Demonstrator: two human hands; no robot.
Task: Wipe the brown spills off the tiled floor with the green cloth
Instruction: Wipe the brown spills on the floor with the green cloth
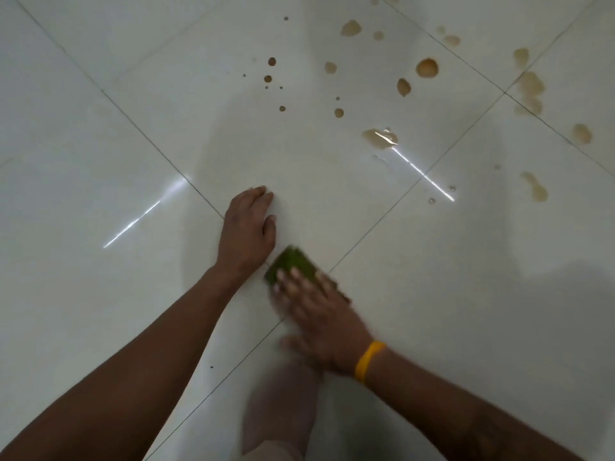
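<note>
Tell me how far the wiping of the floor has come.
Done: the glossy white tiles near both hands show no stains. In hand: the right hand presses the folded green cloth flat; the left hand braces. Left: many brown spills farther away.

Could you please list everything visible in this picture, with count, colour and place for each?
Tiled floor: one, glossy white tiles with dark grout lines, fills the view.
Brown spills: many drops and puddles, brown to tan, far centre and far right of the floor.
Green cloth: one, green, near centre on a grout line, under the right hand's fingers.
Wristband: one, yellow, on the right wrist.
Left hand: one, resting flat on the floor, just left of the cloth.
Right hand: one, blurred, fingers straight, pressing on the cloth.
Leg: one, blurred, bottom centre, in light fabric.
</note>
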